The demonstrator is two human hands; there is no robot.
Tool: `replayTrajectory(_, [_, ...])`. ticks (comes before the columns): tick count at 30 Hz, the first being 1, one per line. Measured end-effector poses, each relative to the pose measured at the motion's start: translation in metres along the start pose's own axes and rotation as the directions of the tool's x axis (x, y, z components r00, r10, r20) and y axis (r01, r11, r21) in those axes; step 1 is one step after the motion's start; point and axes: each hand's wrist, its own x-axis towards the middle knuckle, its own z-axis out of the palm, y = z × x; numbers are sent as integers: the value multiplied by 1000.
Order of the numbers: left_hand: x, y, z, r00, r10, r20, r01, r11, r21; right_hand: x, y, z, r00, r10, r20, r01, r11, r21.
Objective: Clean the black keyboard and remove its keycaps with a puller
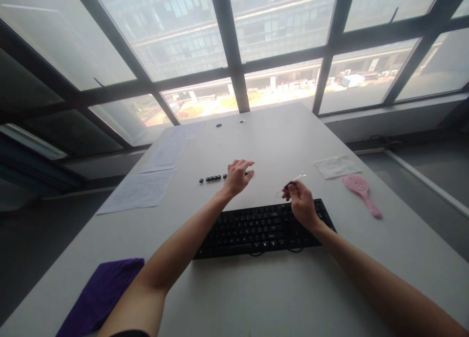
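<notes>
A black keyboard (pixel 249 229) lies on the white table in front of me. Beyond it runs a row of small black keycaps (pixel 213 178). My left hand (pixel 237 177) hovers over the right part of that row, thumb and index finger apart; a dark keycap shows beside the thumb, and I cannot tell whether they touch. Above the keyboard's right end, my right hand (pixel 301 200) is closed on a keycap puller (pixel 290 184) with a dark handle and thin wire loops sticking out at both ends. The hand and forearm cover some of the keys.
To the right lie a pink hairbrush (pixel 361 188) and a flat white packet (pixel 337 166). Paper sheets (pixel 137 191) line the left edge. A purple cloth (pixel 104 293) rests at the near left, partly under my left arm. Windows (pixel 278 24) rise behind the table.
</notes>
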Motion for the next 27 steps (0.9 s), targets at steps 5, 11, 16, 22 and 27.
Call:
replayTrajectory(5, [-38,69,-2,997,42,71,-33,992,-118,6,-7,-11,990,-102,98,112,988,-110])
replayTrajectory(11, [-62,105,25,991,-29,127,63,961,-270,1,-13,-25,926,-207,317,283,934,-219])
replayTrajectory(16, [-64,104,38,990,-42,132,84,939,-332,-3,-6,-25,900,-206,385,323,907,-269])
replayTrajectory(22, [-69,106,33,987,38,153,26,916,-400,-9,-6,-26,858,-212,469,372,885,-280])
replayTrajectory(27, [-70,105,33,980,53,193,38,899,-437,-11,-7,-28,873,-209,440,355,892,-280])
